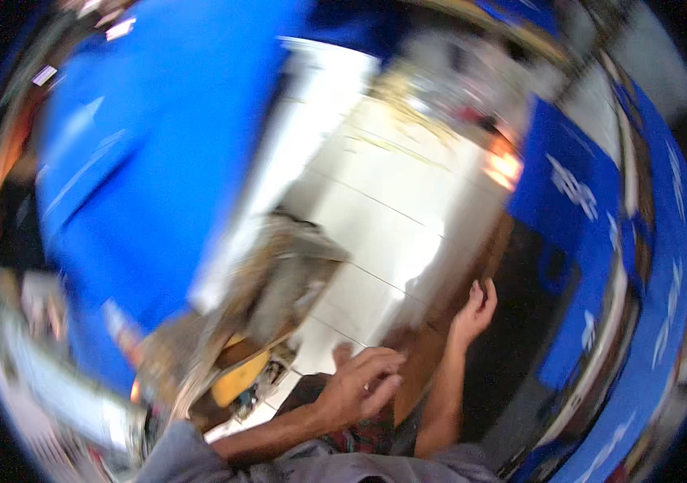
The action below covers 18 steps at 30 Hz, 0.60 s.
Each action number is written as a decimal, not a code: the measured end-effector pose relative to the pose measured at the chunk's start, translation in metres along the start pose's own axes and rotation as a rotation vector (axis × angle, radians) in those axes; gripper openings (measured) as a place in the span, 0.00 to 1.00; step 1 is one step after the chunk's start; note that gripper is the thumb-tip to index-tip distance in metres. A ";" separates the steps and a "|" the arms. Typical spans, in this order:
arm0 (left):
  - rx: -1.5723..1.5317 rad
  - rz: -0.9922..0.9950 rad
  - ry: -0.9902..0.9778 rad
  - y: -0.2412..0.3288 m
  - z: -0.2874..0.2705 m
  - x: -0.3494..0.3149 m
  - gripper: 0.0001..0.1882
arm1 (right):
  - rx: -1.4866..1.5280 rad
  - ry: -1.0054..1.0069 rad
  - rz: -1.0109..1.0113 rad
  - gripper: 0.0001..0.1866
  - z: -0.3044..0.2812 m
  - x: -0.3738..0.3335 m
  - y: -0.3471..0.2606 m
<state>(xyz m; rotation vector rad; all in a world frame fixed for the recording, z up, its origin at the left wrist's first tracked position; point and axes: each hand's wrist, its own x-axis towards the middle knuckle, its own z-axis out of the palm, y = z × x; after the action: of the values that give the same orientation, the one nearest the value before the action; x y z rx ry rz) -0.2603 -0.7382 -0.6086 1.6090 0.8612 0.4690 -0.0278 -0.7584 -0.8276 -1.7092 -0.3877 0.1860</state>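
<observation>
My left hand hangs over the tiled floor in front of my body, fingers loosely bent and thumb apart, with nothing in it. To its right, my right hand is raised beside a dark area, its fingers spread and nothing between them. Neither hand touches anything that I can make out. Left of my left hand stands an open wooden box, blurred, with a yellow object and small cluttered items near it.
A large blue surface with a white edge fills the left. White floor tiles run ahead to a blurred pile of clear plastic and yellowish scraps. Blue panels with white markings line the right. Motion blur smears much of the view.
</observation>
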 end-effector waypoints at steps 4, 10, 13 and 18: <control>0.629 0.537 0.533 0.152 -0.075 -0.071 0.21 | 0.227 -0.492 -0.050 0.15 0.037 -0.058 -0.127; 1.383 0.174 0.967 0.208 -0.214 -0.100 0.31 | 0.207 -0.582 0.054 0.13 0.006 -0.086 -0.198; 1.537 -0.150 0.745 0.205 -0.280 -0.102 0.29 | 0.258 -0.605 0.138 0.12 -0.016 -0.107 -0.220; 1.538 0.019 0.683 0.168 -0.303 -0.099 0.14 | 0.212 -0.670 0.182 0.12 -0.036 -0.129 -0.225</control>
<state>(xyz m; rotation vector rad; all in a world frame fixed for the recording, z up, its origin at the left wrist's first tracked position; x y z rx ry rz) -0.4941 -0.6172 -0.3631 2.8878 1.9983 0.3451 -0.1698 -0.8078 -0.6126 -1.4362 -0.6744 0.9133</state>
